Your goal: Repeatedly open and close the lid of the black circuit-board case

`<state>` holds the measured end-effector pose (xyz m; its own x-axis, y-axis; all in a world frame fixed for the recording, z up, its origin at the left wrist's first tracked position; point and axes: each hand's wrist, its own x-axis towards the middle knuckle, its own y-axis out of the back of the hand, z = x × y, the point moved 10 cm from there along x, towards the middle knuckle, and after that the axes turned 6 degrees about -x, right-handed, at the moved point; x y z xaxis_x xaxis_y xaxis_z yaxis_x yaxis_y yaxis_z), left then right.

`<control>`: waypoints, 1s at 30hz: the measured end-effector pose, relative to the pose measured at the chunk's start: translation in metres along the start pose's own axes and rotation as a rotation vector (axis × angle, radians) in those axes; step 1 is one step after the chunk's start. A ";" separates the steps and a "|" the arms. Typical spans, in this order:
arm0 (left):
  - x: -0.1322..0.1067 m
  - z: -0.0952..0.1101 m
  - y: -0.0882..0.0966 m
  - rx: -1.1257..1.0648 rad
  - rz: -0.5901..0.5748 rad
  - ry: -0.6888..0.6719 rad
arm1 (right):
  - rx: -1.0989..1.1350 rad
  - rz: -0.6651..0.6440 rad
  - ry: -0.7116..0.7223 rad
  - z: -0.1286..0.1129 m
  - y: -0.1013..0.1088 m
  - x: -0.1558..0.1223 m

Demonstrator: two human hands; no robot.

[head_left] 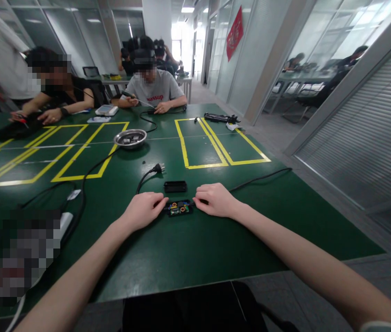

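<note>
An opened power adapter [179, 210] lies on the green table, its circuit board with copper-coloured coils facing up in a black half-shell. My left hand [145, 210] is closed at the shell's left end, pinching the black plug cord [143, 179], which runs in behind that hand. On the other side, my right hand [217, 199] pinches the black cable [261, 178] at the shell's right end. The fingers partly hide both cord ends. Just beyond the board sits the empty black cover [175, 186], and behind it the plug [159, 168] rests on the table.
A metal bowl [130, 139] with small metal parts stands ahead. Yellow tape [205, 167] marks rectangles on the table [250, 235]. A black tripod-like item [221, 118] lies far right. Cables and a blurred-out object [22, 258] occupy the left. Co-workers [155, 92] sit opposite.
</note>
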<state>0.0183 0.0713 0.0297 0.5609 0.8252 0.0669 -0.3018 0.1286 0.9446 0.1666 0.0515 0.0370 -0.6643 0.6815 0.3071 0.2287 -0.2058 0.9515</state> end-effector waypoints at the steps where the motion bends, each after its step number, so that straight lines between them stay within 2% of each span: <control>1: 0.000 0.000 -0.001 -0.001 -0.008 0.007 | 0.026 0.003 -0.014 0.001 0.000 0.000; 4: 0.001 -0.001 -0.002 0.004 -0.030 0.051 | 0.124 0.004 -0.089 0.007 -0.005 0.001; 7: 0.002 -0.003 -0.002 0.000 -0.031 0.101 | 0.217 0.038 -0.222 0.019 -0.010 0.000; 11: 0.003 -0.005 0.000 -0.012 -0.004 0.163 | 0.253 0.077 -0.335 0.028 -0.012 -0.002; 18: 0.006 -0.009 0.000 -0.005 0.012 0.207 | 0.333 0.062 -0.386 0.026 -0.012 -0.001; 25: 0.007 -0.010 0.000 0.020 0.001 0.203 | 0.237 0.031 -0.347 0.020 -0.012 0.005; 30: 0.008 -0.011 0.002 0.062 0.019 0.207 | 0.140 0.056 -0.362 0.023 -0.011 0.008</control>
<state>0.0140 0.0846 0.0288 0.3829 0.9235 0.0232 -0.2595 0.0834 0.9621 0.1748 0.0752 0.0289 -0.3593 0.8809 0.3081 0.3688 -0.1692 0.9140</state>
